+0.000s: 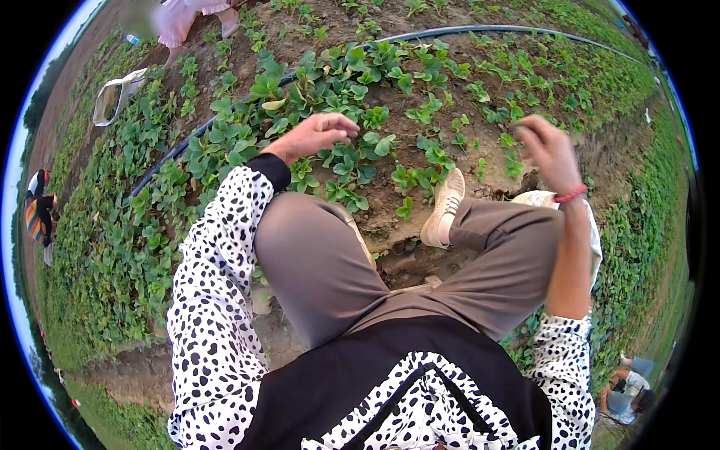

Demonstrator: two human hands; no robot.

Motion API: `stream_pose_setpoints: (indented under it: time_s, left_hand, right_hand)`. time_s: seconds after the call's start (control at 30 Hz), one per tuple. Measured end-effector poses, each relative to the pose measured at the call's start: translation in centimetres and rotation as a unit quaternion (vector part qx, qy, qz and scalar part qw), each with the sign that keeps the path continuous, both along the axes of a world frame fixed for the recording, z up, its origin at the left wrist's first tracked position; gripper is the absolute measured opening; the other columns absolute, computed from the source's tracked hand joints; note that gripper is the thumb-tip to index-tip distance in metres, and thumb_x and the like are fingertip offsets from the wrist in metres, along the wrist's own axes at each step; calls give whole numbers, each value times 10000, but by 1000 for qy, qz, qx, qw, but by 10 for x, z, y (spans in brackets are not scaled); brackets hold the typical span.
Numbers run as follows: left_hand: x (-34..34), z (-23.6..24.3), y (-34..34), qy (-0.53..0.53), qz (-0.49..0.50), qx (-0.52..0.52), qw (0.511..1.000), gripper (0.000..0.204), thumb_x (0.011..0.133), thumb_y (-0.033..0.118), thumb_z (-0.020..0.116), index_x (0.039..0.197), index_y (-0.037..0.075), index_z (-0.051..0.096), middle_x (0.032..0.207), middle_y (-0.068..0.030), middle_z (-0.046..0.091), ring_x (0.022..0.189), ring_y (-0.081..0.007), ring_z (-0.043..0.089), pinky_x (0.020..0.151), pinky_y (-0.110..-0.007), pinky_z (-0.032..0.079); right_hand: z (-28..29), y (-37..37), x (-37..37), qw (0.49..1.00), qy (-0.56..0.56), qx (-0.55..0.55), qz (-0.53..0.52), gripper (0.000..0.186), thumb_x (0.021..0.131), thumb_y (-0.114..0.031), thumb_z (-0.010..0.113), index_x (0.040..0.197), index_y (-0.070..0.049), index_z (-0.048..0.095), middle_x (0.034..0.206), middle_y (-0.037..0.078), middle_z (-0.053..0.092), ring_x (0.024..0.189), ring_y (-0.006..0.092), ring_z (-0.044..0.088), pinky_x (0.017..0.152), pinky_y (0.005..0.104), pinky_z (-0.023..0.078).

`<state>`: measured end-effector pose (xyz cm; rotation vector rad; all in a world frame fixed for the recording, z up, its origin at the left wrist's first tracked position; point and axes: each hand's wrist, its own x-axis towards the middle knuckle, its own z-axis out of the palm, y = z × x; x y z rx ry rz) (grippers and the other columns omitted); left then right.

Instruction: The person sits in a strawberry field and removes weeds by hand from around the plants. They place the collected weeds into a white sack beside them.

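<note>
My left hand [326,133] hovers just above the leafy green plants [352,154], which look like strawberry plants. Its fingers are loosely bent and apart, and nothing shows in them. To the right, above bare soil past my right knee, is my right hand [553,154] with a red band [571,194] at the wrist. Motion blurs its bent fingertips, so whether they pinch anything small cannot be made out. Beside my right knee, partly under the forearm, lies a white bag or cloth [595,247]. Small plants [514,163] grow between my hands.
A dark hose [214,124] curves across the plant rows. My beige shoe [448,206] stands at the bed's edge. A white container [112,101] lies at the far left. Other people appear at the upper left [178,21], left edge [39,214] and lower right [628,396].
</note>
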<state>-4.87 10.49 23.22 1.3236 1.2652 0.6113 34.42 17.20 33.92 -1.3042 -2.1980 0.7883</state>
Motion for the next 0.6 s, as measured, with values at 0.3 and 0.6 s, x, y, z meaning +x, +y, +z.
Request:
stream_pose_setpoints:
  time_s: [0.3, 0.6]
  left_hand:
    - [34, -209, -43, 276, -17, 193, 941, 321, 813, 65, 506, 1127, 75, 568, 1235, -119, 525, 1233, -257, 417, 992, -395, 340]
    - [21, -224, -58, 434, 7, 223, 873, 380, 713, 58, 557, 1091, 89, 568, 1092, -53, 550, 975, -222, 495, 783, -338, 377]
  right_hand:
    - [-235, -33, -150, 920, -155, -236, 273, 238, 853, -239, 504, 989, -91, 632, 1000, 128, 635, 957, 310, 594, 842, 404, 467]
    - [-319, -33, -215, 963, -100, -114, 225, 287, 810, -27, 484, 1066, -99, 594, 1168, 74, 568, 955, 303, 605, 812, 400, 489]
